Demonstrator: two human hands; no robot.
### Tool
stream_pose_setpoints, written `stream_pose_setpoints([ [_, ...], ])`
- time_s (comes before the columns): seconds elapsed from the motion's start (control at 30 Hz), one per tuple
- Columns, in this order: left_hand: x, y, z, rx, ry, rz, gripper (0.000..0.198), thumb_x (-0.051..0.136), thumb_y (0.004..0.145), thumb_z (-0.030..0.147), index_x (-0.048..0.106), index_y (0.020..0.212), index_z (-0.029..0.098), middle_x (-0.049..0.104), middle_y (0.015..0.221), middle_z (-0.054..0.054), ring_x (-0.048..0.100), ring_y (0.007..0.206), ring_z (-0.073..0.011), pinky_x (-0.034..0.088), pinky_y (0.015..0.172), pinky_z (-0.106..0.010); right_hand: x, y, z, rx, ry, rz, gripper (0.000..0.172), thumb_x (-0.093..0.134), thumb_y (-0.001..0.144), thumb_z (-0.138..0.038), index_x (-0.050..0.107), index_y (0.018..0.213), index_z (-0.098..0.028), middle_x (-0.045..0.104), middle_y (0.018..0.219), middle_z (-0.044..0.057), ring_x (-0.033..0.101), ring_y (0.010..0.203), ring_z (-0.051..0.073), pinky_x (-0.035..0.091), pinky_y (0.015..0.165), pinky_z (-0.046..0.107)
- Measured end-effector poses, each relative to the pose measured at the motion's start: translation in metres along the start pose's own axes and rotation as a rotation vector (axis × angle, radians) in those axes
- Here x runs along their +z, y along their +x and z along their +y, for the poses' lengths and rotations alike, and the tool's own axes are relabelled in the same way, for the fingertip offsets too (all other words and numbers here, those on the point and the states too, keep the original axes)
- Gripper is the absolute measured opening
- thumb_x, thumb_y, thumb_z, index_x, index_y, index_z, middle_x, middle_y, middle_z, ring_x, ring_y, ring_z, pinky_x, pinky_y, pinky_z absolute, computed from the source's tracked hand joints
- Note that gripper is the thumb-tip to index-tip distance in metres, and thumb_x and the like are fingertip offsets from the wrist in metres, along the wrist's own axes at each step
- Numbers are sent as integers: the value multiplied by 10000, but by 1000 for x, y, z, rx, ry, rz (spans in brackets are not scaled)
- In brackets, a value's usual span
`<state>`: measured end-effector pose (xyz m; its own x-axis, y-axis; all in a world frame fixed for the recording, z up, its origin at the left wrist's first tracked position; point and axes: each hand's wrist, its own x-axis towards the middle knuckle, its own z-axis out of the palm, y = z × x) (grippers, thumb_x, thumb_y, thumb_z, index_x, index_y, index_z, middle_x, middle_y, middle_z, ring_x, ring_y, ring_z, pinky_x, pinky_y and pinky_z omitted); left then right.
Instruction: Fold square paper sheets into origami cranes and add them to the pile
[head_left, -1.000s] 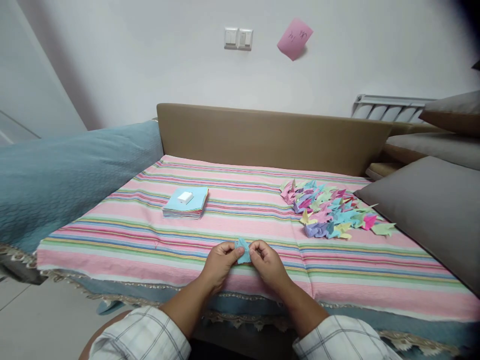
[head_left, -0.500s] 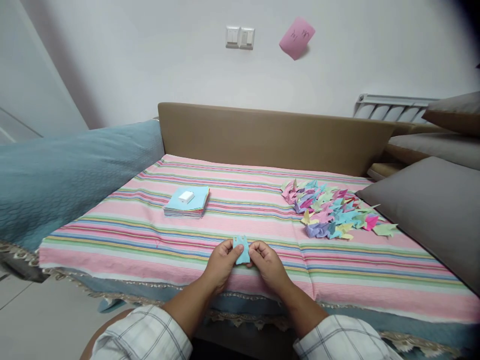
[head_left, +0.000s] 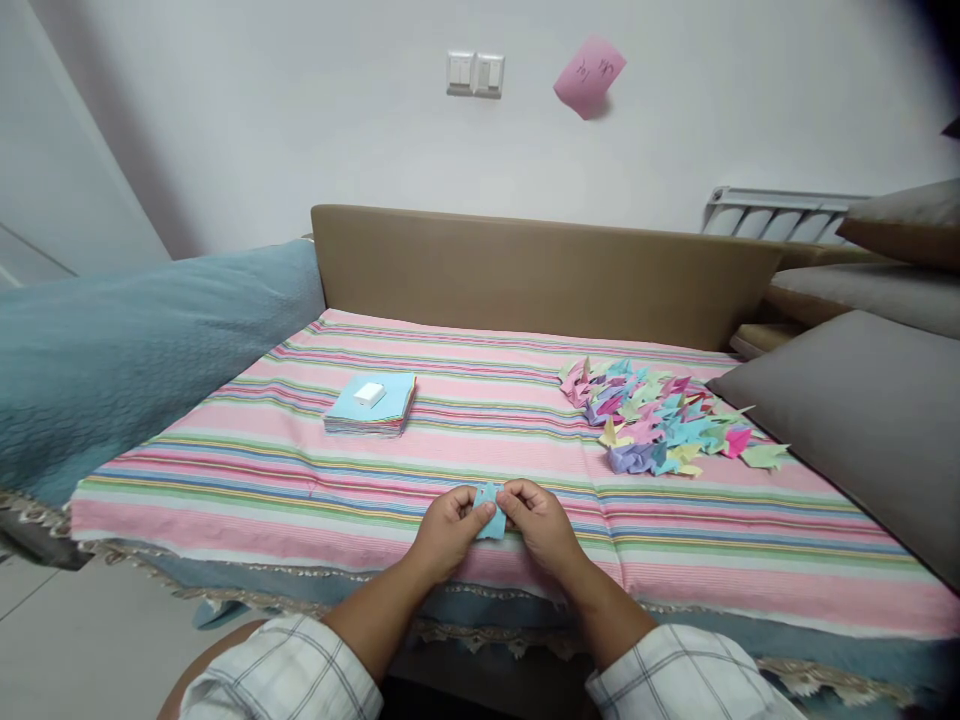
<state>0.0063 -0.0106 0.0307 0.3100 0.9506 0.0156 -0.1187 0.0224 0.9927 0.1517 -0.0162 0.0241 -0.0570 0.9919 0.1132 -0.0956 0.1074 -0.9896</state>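
Folded blue paper (head_left: 493,526) is pinched by the curled left hand (head_left: 448,532) and right hand (head_left: 543,522).

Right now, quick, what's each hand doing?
Left hand: closed, pinching the small folded blue paper.
Right hand: closed, pinching the same paper from the other side.

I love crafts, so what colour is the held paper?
The paper is light blue, head view.

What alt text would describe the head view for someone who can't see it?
A person's left hand and right hand hold a small blue paper over a striped cloth. Beyond them, a paper stack lies left, a colourful pile of folded papers right.
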Motion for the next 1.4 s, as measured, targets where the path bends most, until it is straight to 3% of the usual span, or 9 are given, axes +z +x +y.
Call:
stream_pose_setpoints([
  [0.3,2,0,3,-66,-2,9,410,776,516,475,579,656,144,503,544,53,414,521,-84,310,530,-213,0,0,6,-28,-32,-9,343,643,705,-508,553,674,-178,447,577,-47,380,529,92,320,507,224],
  [0.47,-4,2,-3,-47,213,-2,403,701,599,479,466,534,159,336,488,80,282,491,-61,200,483,-210,1,-1,4,-49,-52,3,318,645,708,-477,572,656,-172,461,593,-37,399,564,102,332,540,234],
  [0.63,-6,3,-3,-31,330,-39,342,685,620,417,481,528,158,341,490,76,293,490,-66,197,480,-215,6,-3,5,16,60,15,330,665,689,-479,531,657,-178,439,567,-55,384,521,85,330,505,217],
  [0.8,-3,1,-1,-81,105,-127,314,722,608,422,637,674,127,549,580,24,456,552,-105,312,543,-219,5,-2,12,80,201,49,370,609,731,-549,546,760,-185,469,571,-55,413,485,80,346,471,206],
  [0.9,-4,2,-1,-104,-91,-42,311,752,602,404,655,707,127,599,598,10,495,564,-110,351,564,-222,4,-1,14,126,152,-28,417,611,718,-587,534,810,-189,518,598,-44,464,483,89,375,474,216],
  [1.03,-5,3,-2,-122,-260,28,275,783,588,350,640,648,122,604,560,4,512,527,-110,386,555,-235,5,-4,15,175,-24,-175,422,653,685,-571,512,724,-176,520,533,-43,455,447,87,362,466,225],
  [1.17,-3,1,3,-177,-420,-21,262,803,568,316,645,639,119,607,548,-4,537,515,-115,432,574,-253,8,-5,14,101,-71,-198,393,619,720,-551,461,659,-196,471,502,-64,401,446,81,323,466,224],
  [1.3,-1,-1,9,-237,-489,53,271,843,506,262,661,645,118,632,590,-5,554,564,-96,454,628,-234,8,-5,10,-61,-192,-137,389,623,727,-512,443,592,-196,401,519,-71,353,505,81,295,506,225],
  [1.4,-3,0,9,-211,-445,42,281,846,497,279,664,634,114,630,577,-7,556,563,-104,448,611,-233,8,-5,9,-26,-177,-169,382,605,738,-529,449,623,-199,415,518,-70,365,495,84,301,500,225],
])
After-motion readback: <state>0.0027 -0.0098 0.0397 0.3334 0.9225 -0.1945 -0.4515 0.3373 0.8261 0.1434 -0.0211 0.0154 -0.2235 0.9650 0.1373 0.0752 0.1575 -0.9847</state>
